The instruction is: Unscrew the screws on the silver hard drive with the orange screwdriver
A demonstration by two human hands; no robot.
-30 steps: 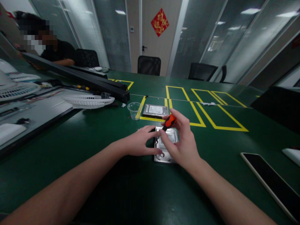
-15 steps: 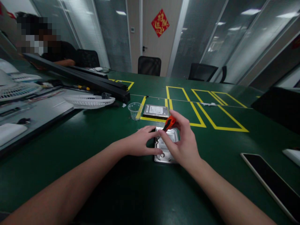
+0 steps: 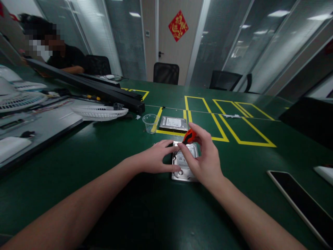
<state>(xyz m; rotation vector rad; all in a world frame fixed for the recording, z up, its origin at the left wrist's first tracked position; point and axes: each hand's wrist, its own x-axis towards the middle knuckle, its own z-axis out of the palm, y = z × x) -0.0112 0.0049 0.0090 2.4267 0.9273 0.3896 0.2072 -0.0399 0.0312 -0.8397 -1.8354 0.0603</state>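
Note:
A silver hard drive (image 3: 184, 162) lies flat on the green table in front of me. My left hand (image 3: 159, 158) rests at its left side with thumb and fingers spread, the thumb touching the drive's top. Pinched between the thumb and fingers of my right hand (image 3: 204, 154) is a screwdriver with an orange and black handle (image 3: 190, 136). It tilts down to the left toward the drive's upper left part; its tip is hard to make out beside my left index finger. Farther back, a second hard drive (image 3: 173, 124) lies label up inside a yellow tape outline.
A clear plastic cup (image 3: 150, 124) stands left of the second drive. More yellow tape outlines (image 3: 251, 143) mark the table. At right lies a phone (image 3: 299, 205). White fan parts (image 3: 100, 113) and long black bars (image 3: 104, 91) are at left, near a seated person (image 3: 69, 57).
The screwdriver's handle looks slightly turned in my right fingers. Both hands and the hard drive stay in nearly the same place.

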